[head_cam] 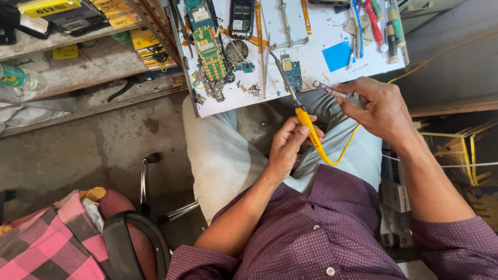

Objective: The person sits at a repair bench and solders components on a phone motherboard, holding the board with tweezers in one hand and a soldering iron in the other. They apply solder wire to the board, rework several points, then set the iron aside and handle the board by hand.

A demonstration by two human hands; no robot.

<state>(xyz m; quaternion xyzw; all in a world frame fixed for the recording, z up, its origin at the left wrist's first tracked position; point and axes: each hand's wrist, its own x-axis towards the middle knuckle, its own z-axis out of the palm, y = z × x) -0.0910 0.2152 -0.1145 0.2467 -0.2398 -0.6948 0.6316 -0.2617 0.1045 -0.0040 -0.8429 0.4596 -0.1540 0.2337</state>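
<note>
I looked down over my lap from the head view. My left hand [288, 142] was closed around the yellow handle of a soldering iron [307, 127], fingers wrapped, thumb along the grip. The iron's dark metal shaft [282, 75] rose up and to the left, its tip over the edge of the white surface [316, 57], just beside a small blue circuit board [293, 74]. A yellow cord [345, 150] ran from the handle's lower end, curved across my thigh and went off to the right behind my right hand.

My right hand [378, 106] pinched a thin stick-like item [328, 88], pale with dark blue and orange marks, between thumb and fingertips. Its free end pointed left toward the iron's shaft, near it but not touching. What the item was, I could not tell.

On the surface lay a long green circuit board [209, 52] with rows of gold pads, a dismantled phone with a dark screen [241, 18], a metal holder frame [285, 23], tweezers [265, 67], a bright blue square sheet [336, 54], loose small parts and, at the far right, several screwdrivers [381, 23] with red and green handles.

To the left stood wooden shelves [78, 62] with yellow packets and a plastic bottle [18, 77]. Below left were a chair's black backrest [132, 238], its chrome frame, and a pink checked cloth [46, 243]. I wore a purple dotted shirt [316, 228] and pale trousers.
</note>
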